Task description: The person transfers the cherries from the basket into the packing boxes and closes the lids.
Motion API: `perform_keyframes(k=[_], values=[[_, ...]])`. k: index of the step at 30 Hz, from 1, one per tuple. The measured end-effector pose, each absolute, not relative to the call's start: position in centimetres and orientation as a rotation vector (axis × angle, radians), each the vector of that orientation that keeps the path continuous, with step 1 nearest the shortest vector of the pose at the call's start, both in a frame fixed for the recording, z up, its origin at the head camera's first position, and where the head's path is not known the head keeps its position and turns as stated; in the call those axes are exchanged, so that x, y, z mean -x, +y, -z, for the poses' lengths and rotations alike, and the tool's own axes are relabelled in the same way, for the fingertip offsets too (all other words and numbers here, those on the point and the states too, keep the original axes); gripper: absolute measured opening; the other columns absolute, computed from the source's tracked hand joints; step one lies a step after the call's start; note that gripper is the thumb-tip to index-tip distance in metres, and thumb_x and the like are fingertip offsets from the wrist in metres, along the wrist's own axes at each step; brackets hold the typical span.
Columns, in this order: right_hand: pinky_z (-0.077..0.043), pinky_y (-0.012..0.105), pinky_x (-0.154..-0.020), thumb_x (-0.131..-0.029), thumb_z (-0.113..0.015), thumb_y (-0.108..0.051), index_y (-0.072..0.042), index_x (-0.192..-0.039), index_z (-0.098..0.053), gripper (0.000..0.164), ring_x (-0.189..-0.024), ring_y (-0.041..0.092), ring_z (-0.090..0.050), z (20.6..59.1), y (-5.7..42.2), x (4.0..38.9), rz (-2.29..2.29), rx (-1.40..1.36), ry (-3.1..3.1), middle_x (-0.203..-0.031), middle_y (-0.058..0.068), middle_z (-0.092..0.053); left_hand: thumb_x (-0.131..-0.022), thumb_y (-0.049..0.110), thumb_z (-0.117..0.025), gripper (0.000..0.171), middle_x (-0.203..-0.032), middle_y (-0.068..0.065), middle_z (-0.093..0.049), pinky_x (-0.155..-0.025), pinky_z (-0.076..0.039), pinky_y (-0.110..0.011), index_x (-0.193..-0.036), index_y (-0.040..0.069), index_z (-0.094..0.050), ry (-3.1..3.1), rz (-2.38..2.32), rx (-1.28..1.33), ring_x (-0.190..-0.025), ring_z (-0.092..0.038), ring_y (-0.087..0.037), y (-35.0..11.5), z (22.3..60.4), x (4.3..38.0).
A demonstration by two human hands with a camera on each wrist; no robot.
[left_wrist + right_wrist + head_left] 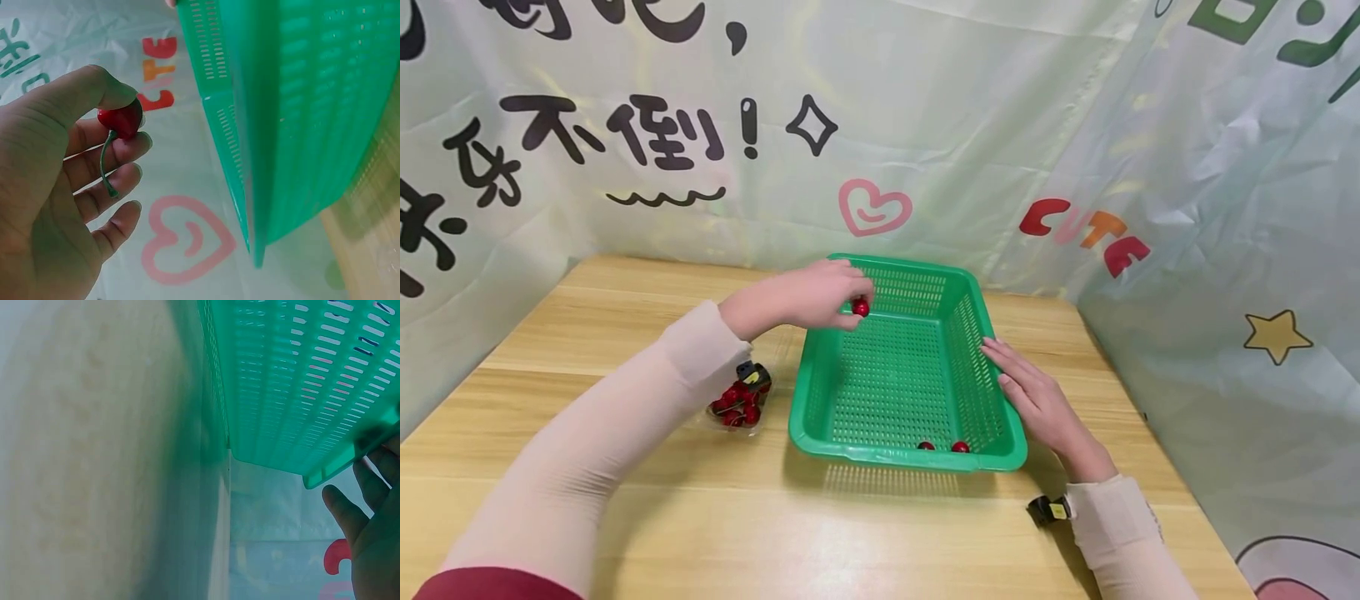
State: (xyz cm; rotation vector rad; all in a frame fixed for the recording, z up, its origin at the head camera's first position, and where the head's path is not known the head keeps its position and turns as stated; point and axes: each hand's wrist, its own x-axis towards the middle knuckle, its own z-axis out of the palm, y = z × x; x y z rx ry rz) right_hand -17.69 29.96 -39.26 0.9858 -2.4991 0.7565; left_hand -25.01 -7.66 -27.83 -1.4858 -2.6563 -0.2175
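My left hand [820,296] is over the back left part of a green plastic basket [801,417]. It pinches a red cherry [122,119] between thumb and fingers, and the cherry's green stem [104,162] hangs down across the fingers. Two more cherries, one of them a red cherry [960,447], lie inside the basket by its front wall. On the basket's right side, my right hand [1037,398] touches the rim with nearly straight fingers [372,481]. A clear container of cherries [737,407] stands left of the basket, partly hidden by the left wrist's camera.
The basket stands on a light wooden table [865,533]. Behind and to the right hangs a pale printed sheet [970,150] with lettering, a pink heart [875,208] and a yellow star [1277,335]. A small black camera [1048,510] sits at the right wrist.
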Motion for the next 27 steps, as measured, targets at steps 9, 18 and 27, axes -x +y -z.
perform_keyframes(k=[9,18,27], values=[[-0.019,0.021,-0.113,-0.103,-0.046,-0.008,-0.009,-0.145,-0.048,0.042,-0.141,0.028,-0.034,39.3,30.0,17.8,-0.754,-0.986,-2.503,-0.151,0.008,-0.041,-0.089,0.016,-0.067,0.011,-0.093,0.000,-0.062,-0.087,-0.043,-0.041,-0.097,0.010,-0.064,-2.636,0.345,1.461,-0.090,-0.053,-0.022,-11.5,28.3,23.4],[-0.019,0.021,-0.113,-0.102,-0.046,-0.007,-0.008,-0.145,-0.048,0.042,-0.141,0.028,-0.034,39.3,30.0,18.0,-0.755,-0.982,-2.497,-0.151,0.010,-0.041,-0.087,0.012,-0.068,0.014,-0.097,0.003,-0.065,-0.087,-0.044,-0.042,-0.101,0.011,-0.066,-2.614,0.406,1.416,-0.095,-0.057,-0.022,-15.5,30.8,21.9],[-0.019,0.021,-0.113,-0.102,-0.046,-0.007,-0.010,-0.145,-0.048,0.043,-0.141,0.029,-0.034,39.3,30.0,17.8,-0.761,-0.968,-2.517,-0.152,0.008,-0.041,-0.089,0.014,-0.069,0.022,-0.109,-0.001,-0.067,-0.085,-0.048,-0.044,-0.110,0.010,-0.067,-2.736,0.442,1.314,-0.096,-0.060,-0.026,-18.4,32.8,20.2]])
